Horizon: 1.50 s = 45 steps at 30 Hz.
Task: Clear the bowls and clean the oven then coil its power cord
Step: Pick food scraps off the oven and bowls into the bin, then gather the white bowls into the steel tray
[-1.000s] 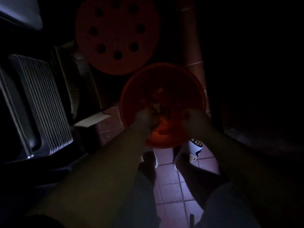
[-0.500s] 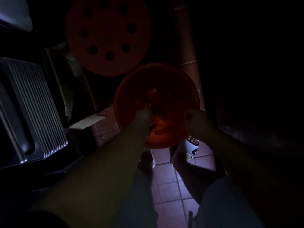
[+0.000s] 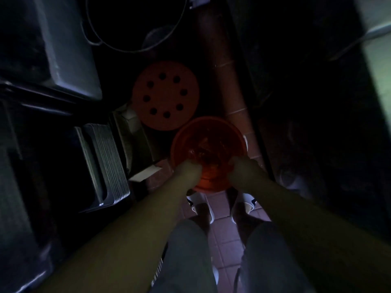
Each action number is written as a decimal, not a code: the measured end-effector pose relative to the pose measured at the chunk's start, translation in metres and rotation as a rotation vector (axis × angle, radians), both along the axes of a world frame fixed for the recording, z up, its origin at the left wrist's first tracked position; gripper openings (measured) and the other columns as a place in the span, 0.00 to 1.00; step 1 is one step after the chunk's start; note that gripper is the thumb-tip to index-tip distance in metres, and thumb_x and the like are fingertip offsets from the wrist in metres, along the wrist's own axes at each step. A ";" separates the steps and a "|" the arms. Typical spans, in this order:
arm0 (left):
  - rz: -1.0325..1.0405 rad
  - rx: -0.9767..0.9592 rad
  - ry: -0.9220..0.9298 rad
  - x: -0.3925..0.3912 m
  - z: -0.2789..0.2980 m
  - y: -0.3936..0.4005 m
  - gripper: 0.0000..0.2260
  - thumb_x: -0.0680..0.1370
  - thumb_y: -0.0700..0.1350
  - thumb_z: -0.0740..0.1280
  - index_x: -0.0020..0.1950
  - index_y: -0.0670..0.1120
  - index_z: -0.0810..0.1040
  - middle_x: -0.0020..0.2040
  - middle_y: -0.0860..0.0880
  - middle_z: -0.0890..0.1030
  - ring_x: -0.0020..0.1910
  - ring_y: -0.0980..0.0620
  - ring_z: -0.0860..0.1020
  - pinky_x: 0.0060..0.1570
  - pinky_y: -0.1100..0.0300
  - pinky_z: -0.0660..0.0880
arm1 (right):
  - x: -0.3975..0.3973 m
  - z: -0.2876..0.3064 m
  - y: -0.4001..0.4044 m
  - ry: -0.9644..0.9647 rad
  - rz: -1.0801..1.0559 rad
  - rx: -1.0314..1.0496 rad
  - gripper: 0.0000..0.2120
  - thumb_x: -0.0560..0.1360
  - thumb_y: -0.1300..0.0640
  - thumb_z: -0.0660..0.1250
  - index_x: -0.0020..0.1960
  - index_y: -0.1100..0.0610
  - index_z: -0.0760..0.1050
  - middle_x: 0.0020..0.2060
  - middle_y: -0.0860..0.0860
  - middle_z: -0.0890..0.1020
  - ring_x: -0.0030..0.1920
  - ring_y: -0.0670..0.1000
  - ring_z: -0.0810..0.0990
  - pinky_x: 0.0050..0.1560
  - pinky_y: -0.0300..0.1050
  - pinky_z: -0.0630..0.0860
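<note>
The scene is very dim. A round red bowl (image 3: 208,144) hangs in front of me above the tiled floor, with dark scraps inside. My left hand (image 3: 188,167) grips its near-left rim and my right hand (image 3: 240,166) grips its near-right rim. The fingers of both hands curl over the edge into the bowl. A thin cord (image 3: 135,48) loops across the dark surface at the top of the view. A dark appliance with a ribbed metal side (image 3: 108,163) stands at the left.
A red round stool seat with holes (image 3: 166,100) sits just beyond the bowl. A grey box-like surface (image 3: 69,49) is at upper left. My feet in white slippers (image 3: 243,205) stand on red-brown floor tiles (image 3: 224,248). The right side is dark.
The view has pulled back and tilted up, so the stool, the cord and the grey surface now show further up. Both hands keep their hold on the bowl's rim.
</note>
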<state>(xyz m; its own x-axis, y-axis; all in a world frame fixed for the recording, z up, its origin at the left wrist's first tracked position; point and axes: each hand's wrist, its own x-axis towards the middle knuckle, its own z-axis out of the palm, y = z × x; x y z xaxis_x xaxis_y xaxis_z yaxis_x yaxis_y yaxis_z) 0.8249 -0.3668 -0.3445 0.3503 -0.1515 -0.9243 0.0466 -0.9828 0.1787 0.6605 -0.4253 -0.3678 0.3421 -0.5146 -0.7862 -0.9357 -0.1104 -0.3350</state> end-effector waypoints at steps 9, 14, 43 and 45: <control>-0.596 -0.155 -0.198 -0.017 0.186 -0.003 0.12 0.80 0.47 0.62 0.59 0.44 0.81 0.57 0.42 0.84 0.55 0.41 0.82 0.53 0.54 0.80 | -0.023 0.171 0.010 0.001 0.120 -0.123 0.22 0.71 0.49 0.55 0.63 0.51 0.73 0.60 0.54 0.75 0.60 0.61 0.76 0.59 0.54 0.74; -0.813 -0.174 -0.308 -0.027 0.267 0.007 0.18 0.79 0.52 0.62 0.67 0.48 0.77 0.64 0.46 0.76 0.59 0.45 0.78 0.60 0.49 0.78 | -0.044 0.247 0.007 -0.004 0.165 -0.187 0.23 0.69 0.47 0.55 0.62 0.51 0.71 0.59 0.56 0.75 0.59 0.62 0.75 0.58 0.55 0.74; -1.562 -0.606 -0.321 -0.105 0.408 -0.015 0.20 0.79 0.50 0.58 0.71 0.50 0.72 0.69 0.46 0.76 0.66 0.43 0.76 0.64 0.48 0.75 | -0.142 0.427 0.106 0.199 -0.559 -0.380 0.25 0.75 0.44 0.58 0.70 0.50 0.68 0.65 0.54 0.74 0.65 0.60 0.73 0.64 0.54 0.74; -1.618 -0.618 -0.305 -0.128 0.411 -0.011 0.21 0.79 0.50 0.58 0.71 0.51 0.72 0.68 0.47 0.76 0.65 0.43 0.76 0.62 0.48 0.75 | -0.160 0.429 0.121 0.211 -0.629 -0.366 0.25 0.77 0.45 0.60 0.73 0.50 0.67 0.67 0.54 0.72 0.67 0.61 0.72 0.65 0.55 0.73</control>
<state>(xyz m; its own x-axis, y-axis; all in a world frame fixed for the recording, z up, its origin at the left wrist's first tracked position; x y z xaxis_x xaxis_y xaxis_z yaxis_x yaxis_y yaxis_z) 0.6964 -0.3780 0.0664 -0.3590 -0.7628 -0.5378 -0.9231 0.2052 0.3252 0.5005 -0.3044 0.0611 -0.2412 -0.8037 -0.5440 -0.8990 0.3961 -0.1867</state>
